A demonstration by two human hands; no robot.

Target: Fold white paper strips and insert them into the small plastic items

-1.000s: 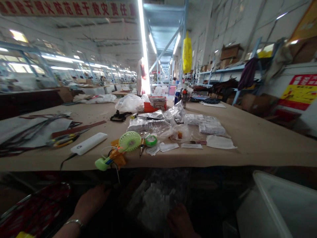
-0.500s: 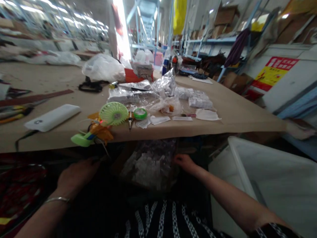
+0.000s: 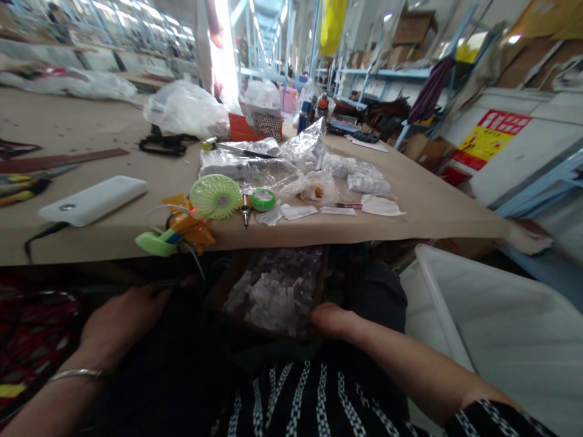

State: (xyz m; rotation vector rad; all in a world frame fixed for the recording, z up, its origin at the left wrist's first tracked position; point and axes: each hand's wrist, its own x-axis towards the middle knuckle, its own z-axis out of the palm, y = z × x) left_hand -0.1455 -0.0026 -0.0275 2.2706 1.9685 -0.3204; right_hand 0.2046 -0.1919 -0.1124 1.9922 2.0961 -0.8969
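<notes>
Below the table edge, an open cardboard box (image 3: 319, 276) holds a clear plastic bag (image 3: 300, 267) and many small white scraps (image 3: 268, 300). My right hand (image 3: 332, 320) is closed on the near right corner of this box, its fingers partly hidden by the rim. To the left, my left hand (image 3: 125, 318), with a bangle at the wrist, is closed beside a dark bar (image 3: 173, 283) under the table. Shadow hides its fingertips, so I cannot make out what they grip.
On the table (image 3: 291, 233) lie a green fan (image 3: 215, 196), green tape (image 3: 263, 199), a white power bank (image 3: 93, 200), pliers (image 3: 22, 189), labels (image 3: 298, 211) and wrapped packs (image 3: 368, 182). A white bin (image 3: 501, 328) stands right; a red basket (image 3: 36, 340) is at left.
The box has come out closer to my body, with my right hand moving along at its corner. My left hand has shifted slightly left and nearer. The whole view has tilted a little.
</notes>
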